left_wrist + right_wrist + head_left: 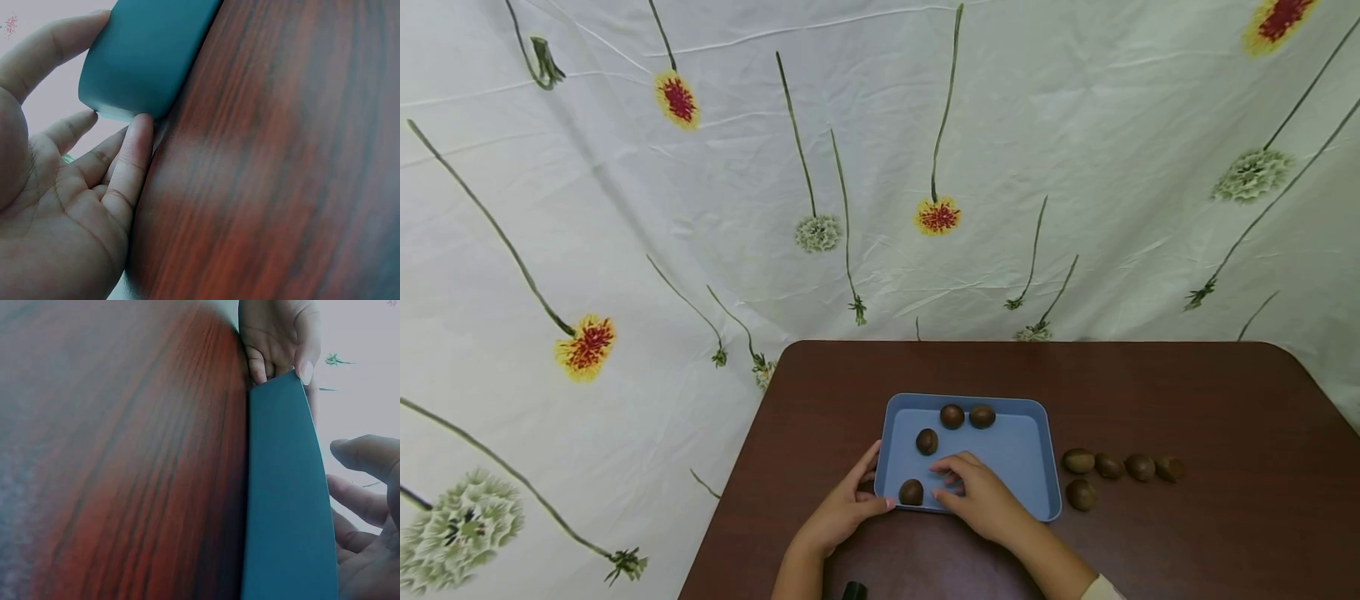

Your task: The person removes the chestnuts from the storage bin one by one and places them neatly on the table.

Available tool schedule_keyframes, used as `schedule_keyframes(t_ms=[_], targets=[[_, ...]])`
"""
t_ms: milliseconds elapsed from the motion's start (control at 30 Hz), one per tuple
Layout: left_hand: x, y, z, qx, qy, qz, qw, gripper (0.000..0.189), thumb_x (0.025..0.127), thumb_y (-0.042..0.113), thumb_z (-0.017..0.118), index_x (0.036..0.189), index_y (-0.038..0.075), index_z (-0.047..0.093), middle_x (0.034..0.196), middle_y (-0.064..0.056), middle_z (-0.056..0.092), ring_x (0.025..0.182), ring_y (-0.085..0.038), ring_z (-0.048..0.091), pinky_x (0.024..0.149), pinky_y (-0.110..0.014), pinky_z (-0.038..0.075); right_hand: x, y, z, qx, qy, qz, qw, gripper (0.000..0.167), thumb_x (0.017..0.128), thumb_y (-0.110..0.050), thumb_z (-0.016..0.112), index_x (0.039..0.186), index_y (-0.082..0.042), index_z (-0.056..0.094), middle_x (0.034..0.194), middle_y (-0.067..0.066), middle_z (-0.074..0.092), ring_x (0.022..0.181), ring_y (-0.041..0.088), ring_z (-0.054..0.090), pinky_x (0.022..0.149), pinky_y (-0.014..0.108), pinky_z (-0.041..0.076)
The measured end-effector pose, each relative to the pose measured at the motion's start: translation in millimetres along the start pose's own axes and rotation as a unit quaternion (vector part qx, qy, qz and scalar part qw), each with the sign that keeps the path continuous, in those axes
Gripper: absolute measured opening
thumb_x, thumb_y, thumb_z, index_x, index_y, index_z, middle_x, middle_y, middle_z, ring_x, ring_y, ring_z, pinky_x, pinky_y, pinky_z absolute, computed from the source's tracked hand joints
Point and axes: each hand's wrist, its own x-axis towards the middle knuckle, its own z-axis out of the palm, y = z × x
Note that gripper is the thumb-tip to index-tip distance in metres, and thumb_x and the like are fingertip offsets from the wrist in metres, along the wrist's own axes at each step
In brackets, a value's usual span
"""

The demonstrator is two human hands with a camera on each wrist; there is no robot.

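Note:
A blue rectangular tray (pixel 1011 458) lies on the table with several brown chestnuts in it. My left hand (pixel 842 506) holds its near left corner, the thumb at the rim and the other fingers along the left side. In the left wrist view, the left hand's fingers (pixel 132 156) touch the tray's outer wall (pixel 140 59). Over the tray's near part is my right hand (pixel 981 500), thumb and fingers spread apart with nothing between them. Just left of its fingertips sits one chestnut (pixel 912 492); another chestnut (pixel 927 442) lies farther back, behind two more at the far rim.
Right of the tray, several chestnuts (pixel 1109 466) form a row on the dark brown table (pixel 1225 400), with a single chestnut (pixel 1081 495) in front. A small black object (pixel 854 591) shows at the near edge. Behind hangs a white flowered cloth (pixel 737 167).

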Motion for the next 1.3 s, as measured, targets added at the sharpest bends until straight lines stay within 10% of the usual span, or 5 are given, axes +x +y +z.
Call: schedule_keyframes(t_ms=[833,1300], targets=[[1.0,-0.3,-0.6,-0.003,-0.008,-0.004,1.0,0.091,0.095,0.025,0.073,0.163,0.036,0.014,0.157,-0.025,0.035,0.107,-0.024,0.064,0.09,-0.034,0.052,32.9,3.6,10.0,-0.016,-0.11,-0.007,0.9938,0.034,0.09,-0.023,0.078,0.122,-0.015,0.072,0.119,0.0,0.064,0.104,0.022,0.064,0.086,0.034,0.053],[0.1,0.2,-1.1,-0.008,-0.011,0.0,0.9999,0.09,0.095,0.023,0.072,0.163,0.035,0.014,0.156,-0.025,0.035,0.107,-0.025,0.064,0.09,-0.032,0.051,38.3,7.4,15.0,-0.034,-0.104,-0.032,0.9935,0.03,0.087,-0.019,0.081,0.116,-0.014,0.075,0.106,-0.002,0.062,0.091,0.017,0.06,0.08,0.028,0.049]])
